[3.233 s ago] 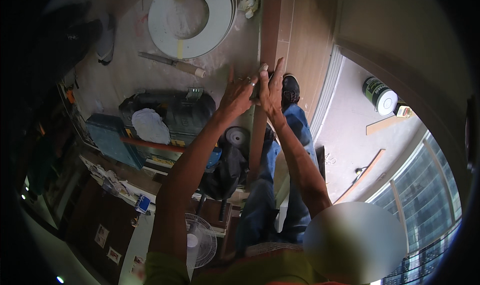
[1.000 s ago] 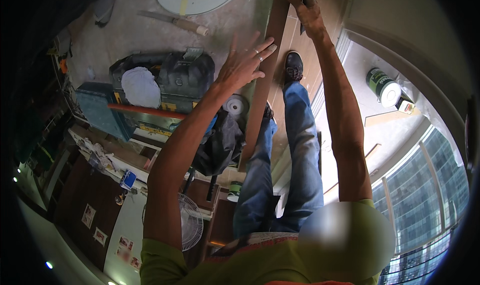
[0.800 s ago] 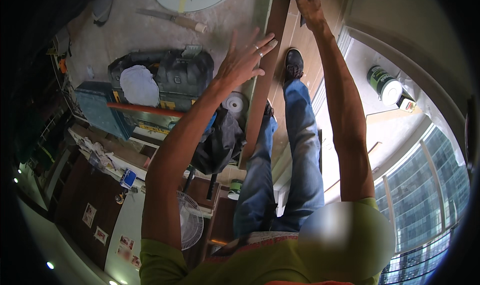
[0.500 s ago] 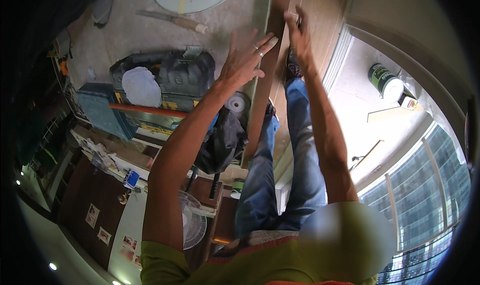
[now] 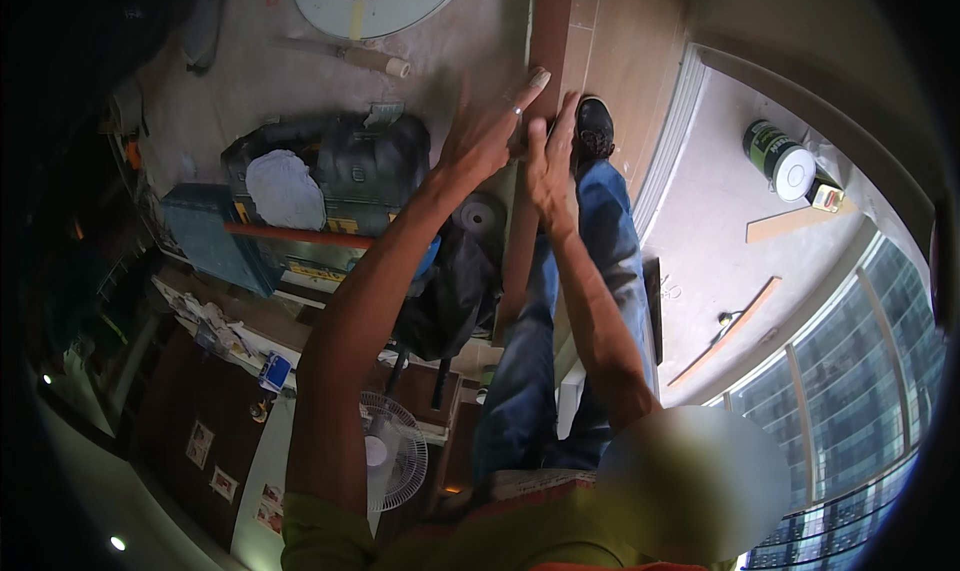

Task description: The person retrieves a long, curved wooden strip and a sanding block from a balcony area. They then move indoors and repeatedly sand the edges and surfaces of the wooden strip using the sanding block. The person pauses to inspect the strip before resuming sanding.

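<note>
A long brown wooden board (image 5: 553,16) runs from the top of the view down past my legs. My left hand (image 5: 485,141) is at its left edge, with a ring and a pale wrap on one fingertip that overlaps the board. Its other fingers are blurred but look spread. Close beside it, my right hand (image 5: 550,171) has straight fingers and lies over the board's right edge. Neither hand appears to hold anything. Whether they press on the board, I cannot tell.
To the left are a handsaw (image 5: 375,61), a white ring-shaped piece (image 5: 380,11), a dark toolbox (image 5: 385,161) and a black bag (image 5: 455,296). My shoe (image 5: 595,126) is on the wood-look floor at the right. A paint can (image 5: 780,161) stands beyond the door track.
My right hand has come back toward me and left, from the far right side of the board to beside my left hand. The left hand stays near the board's left edge.
</note>
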{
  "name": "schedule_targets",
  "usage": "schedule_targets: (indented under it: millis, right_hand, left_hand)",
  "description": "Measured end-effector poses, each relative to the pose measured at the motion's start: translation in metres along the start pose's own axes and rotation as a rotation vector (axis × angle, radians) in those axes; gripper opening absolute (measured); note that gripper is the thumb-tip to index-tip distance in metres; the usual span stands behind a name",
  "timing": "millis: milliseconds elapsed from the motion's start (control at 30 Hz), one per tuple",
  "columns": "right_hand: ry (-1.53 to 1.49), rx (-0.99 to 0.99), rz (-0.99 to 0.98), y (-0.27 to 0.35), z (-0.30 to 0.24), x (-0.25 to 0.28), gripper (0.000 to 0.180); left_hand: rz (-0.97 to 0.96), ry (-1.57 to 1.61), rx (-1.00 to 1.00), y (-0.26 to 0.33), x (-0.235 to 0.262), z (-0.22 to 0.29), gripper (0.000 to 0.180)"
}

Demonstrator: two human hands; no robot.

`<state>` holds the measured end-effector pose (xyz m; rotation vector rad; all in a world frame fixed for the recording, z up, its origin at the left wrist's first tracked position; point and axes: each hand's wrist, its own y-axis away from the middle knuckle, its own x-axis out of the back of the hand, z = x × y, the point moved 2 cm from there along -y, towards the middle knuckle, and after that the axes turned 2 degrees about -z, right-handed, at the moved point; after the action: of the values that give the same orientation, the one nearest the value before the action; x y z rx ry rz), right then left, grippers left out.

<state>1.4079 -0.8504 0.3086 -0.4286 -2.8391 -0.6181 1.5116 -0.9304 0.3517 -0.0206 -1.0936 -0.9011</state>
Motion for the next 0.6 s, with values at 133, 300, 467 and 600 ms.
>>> schedule_targets:
  millis: [133, 300, 467, 600]
  right_hand:
    - [0.104, -0.042, 0.039, 0.027, 0.008, -0.010, 0.088]
    - [-0.037, -0.149, -0.060, -0.056, -0.031, 0.007, 0.089]
    - [0.051, -0.076, 0.009, 0.036, 0.008, -0.008, 0.089]
    - [-0.021, -0.084, -0.005, -0.069, -0.023, 0.002, 0.090]
  left_hand:
    - [-0.076, -0.035, 0.062, 0.000, 0.002, -0.001, 0.113]
    - [-0.177, 0.003, 0.109, 0.003, -0.008, -0.004, 0.110]
    - [-0.083, -0.053, 0.075, 0.001, 0.009, 0.005, 0.113]
    - [-0.252, -0.016, 0.168, -0.006, 0.007, 0.002, 0.088]
